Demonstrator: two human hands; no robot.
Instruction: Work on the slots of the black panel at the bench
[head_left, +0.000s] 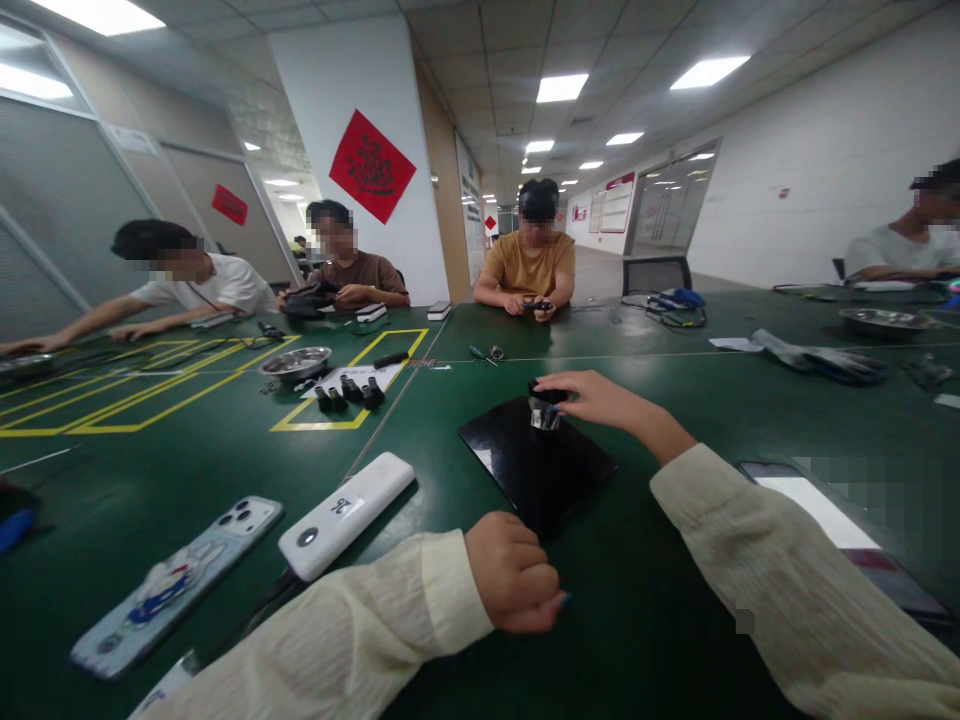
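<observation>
Right hand (589,398) grips cylinder (545,413); nearest bowl's (300,373) contents unclear.

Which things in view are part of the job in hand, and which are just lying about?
Part of it, by the look:
- black-and-silver piece, held by the right hand
- black plate under it
- possibly the black parts near the metal bowl

Likely just lying about:
- cartoon-cased phone
- white device
- lit-screen device

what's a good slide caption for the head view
Right hand grasps a black-and-silver part over a black panel, left hand curled nearby.
</observation>
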